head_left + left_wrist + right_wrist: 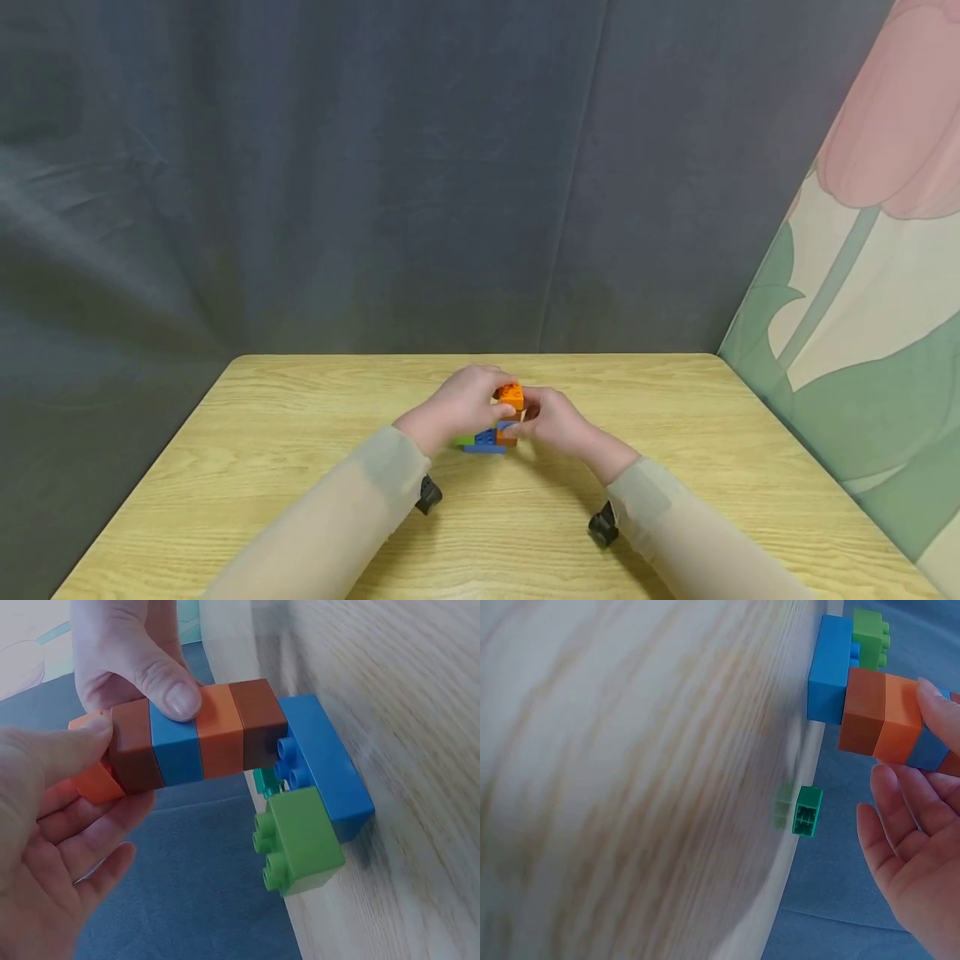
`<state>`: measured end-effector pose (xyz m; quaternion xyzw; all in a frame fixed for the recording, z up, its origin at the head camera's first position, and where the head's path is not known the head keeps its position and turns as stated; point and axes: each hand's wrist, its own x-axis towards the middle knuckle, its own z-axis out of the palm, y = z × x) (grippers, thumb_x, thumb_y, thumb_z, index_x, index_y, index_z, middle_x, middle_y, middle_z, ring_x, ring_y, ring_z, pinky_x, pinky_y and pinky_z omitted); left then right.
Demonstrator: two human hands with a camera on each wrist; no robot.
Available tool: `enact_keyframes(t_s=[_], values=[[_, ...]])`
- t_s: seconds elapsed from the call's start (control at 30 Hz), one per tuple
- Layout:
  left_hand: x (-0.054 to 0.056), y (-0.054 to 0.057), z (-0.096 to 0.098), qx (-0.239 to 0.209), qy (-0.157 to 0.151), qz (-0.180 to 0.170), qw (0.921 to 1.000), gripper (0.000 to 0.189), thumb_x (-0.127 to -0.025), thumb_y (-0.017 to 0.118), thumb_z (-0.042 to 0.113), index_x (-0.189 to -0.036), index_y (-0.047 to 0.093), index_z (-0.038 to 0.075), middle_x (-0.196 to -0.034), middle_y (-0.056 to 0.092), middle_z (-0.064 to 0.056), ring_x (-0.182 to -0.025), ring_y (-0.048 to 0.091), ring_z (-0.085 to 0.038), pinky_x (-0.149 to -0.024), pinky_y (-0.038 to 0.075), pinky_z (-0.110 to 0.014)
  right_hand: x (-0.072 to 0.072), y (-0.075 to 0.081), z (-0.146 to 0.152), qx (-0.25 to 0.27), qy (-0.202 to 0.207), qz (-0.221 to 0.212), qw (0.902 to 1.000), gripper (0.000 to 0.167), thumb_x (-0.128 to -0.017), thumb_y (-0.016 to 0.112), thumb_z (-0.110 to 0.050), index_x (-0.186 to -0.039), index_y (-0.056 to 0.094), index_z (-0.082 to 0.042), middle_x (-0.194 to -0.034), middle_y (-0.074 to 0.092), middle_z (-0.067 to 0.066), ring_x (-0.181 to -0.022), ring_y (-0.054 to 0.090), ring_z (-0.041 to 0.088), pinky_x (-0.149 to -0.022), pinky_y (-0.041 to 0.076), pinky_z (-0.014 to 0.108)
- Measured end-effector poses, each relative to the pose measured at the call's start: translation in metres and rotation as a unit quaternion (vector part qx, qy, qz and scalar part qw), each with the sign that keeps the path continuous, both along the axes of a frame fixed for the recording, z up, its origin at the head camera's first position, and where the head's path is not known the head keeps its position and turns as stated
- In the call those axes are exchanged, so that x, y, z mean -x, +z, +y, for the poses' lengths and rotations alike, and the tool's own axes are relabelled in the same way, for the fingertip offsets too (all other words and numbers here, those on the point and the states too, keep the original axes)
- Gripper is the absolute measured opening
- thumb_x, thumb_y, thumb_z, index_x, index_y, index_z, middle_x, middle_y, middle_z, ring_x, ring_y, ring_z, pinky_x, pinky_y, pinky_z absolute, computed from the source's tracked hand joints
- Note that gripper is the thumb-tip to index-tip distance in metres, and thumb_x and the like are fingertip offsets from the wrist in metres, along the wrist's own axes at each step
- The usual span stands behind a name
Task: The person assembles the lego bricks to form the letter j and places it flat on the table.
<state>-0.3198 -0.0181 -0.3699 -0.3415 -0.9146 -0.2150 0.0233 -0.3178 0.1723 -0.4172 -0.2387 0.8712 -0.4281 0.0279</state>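
Note:
Between the two hands stands a tower of brown, orange and blue toy bricks, on one end of a long blue base brick [326, 761]. My left hand [465, 404] pinches the orange top brick [511, 396] between thumb and fingers. In the left wrist view this brick sits slightly askew against the brown brick [136, 746] under it. My right hand [558, 423] grips the tower lower down, its thumb at the blue brick [176, 750] and the middle orange brick [220, 729]. A light green brick [306, 836] is on the base's other end.
A dark green brick [808, 811] lies apart on the wooden table [300, 467], near an edge in the right wrist view. A dark grey curtain [390, 183] hangs behind the table, and a tulip-patterned cloth [862, 333] on the right.

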Motion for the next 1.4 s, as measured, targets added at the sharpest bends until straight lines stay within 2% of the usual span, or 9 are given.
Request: enact_keyframes(t_s=[0.2,0.4,0.53,0.7,1.03,1.2,1.4], values=[[0.002,-0.003,-0.002,-0.015,0.004,-0.001,0.9999,0.042,-0.091,0.073,0.028,-0.13,0.066,0.014,-0.118,0.065,0.004,-0.1,0.06,-0.012,-0.089,0.049,-0.03,0.001,-0.002,0.001,-0.002,-0.002,0.005,1.0,0.026,-0.082,0.082,-0.013,-0.105,0.072,-0.009,-0.08,0.063,0.0,-0.069,0.052,0.02,-0.06,0.044,0.03],[0.002,-0.008,-0.005,-0.052,-0.009,-0.034,0.998,0.037,-0.089,0.076,0.025,-0.125,0.067,0.018,-0.113,0.062,0.01,-0.101,0.059,-0.014,-0.09,0.048,-0.029,0.0,-0.004,0.0,-0.004,0.001,0.002,1.0,0.025,-0.082,0.082,-0.014,-0.104,0.072,-0.009,-0.078,0.062,-0.001,-0.067,0.053,0.02,-0.058,0.044,0.029],[0.001,-0.005,-0.004,-0.065,-0.002,-0.053,0.9965,0.037,-0.089,0.077,0.022,-0.123,0.068,0.015,-0.108,0.063,0.007,-0.094,0.06,-0.013,-0.084,0.05,-0.025,-0.001,-0.003,-0.002,-0.002,0.004,0.001,1.0,0.027,-0.083,0.082,-0.013,-0.107,0.071,-0.009,-0.081,0.064,-0.002,-0.068,0.052,0.02,-0.059,0.044,0.029],[0.0,-0.001,-0.002,-0.056,0.011,-0.059,0.9966,0.037,-0.088,0.077,0.022,-0.123,0.069,0.013,-0.104,0.065,0.005,-0.085,0.058,-0.009,-0.077,0.05,-0.022,-0.001,-0.001,-0.001,-0.005,0.001,-0.003,1.0,0.029,-0.082,0.082,-0.012,-0.109,0.071,-0.01,-0.086,0.065,-0.001,-0.069,0.052,0.02,-0.06,0.044,0.029],[0.0,0.001,0.004,-0.019,0.025,-0.03,0.9991,0.04,-0.088,0.078,0.026,-0.125,0.07,0.014,-0.106,0.067,0.004,-0.085,0.058,-0.009,-0.077,0.05,-0.024,-0.002,0.002,0.002,-0.003,-0.002,-0.001,1.0,0.025,-0.083,0.081,-0.012,-0.107,0.072,-0.009,-0.08,0.063,-0.001,-0.067,0.051,0.02,-0.057,0.042,0.029],[0.002,0.004,0.005,-0.014,0.03,-0.046,0.9984,0.045,-0.086,0.079,0.027,-0.127,0.068,0.013,-0.112,0.067,0.001,-0.086,0.059,-0.009,-0.075,0.05,-0.023,-0.002,0.002,0.001,0.006,-0.002,0.0,1.0,0.026,-0.083,0.081,-0.013,-0.107,0.072,-0.009,-0.08,0.064,-0.002,-0.067,0.052,0.02,-0.057,0.043,0.028],[0.002,0.002,0.004,-0.022,0.033,-0.062,0.9973,0.042,-0.085,0.08,0.026,-0.124,0.069,0.012,-0.107,0.067,0.003,-0.083,0.058,-0.01,-0.074,0.05,-0.024,-0.003,0.0,0.0,0.003,-0.008,-0.005,1.0,0.025,-0.083,0.082,-0.013,-0.106,0.072,-0.01,-0.079,0.063,-0.001,-0.067,0.051,0.019,-0.057,0.042,0.028]])
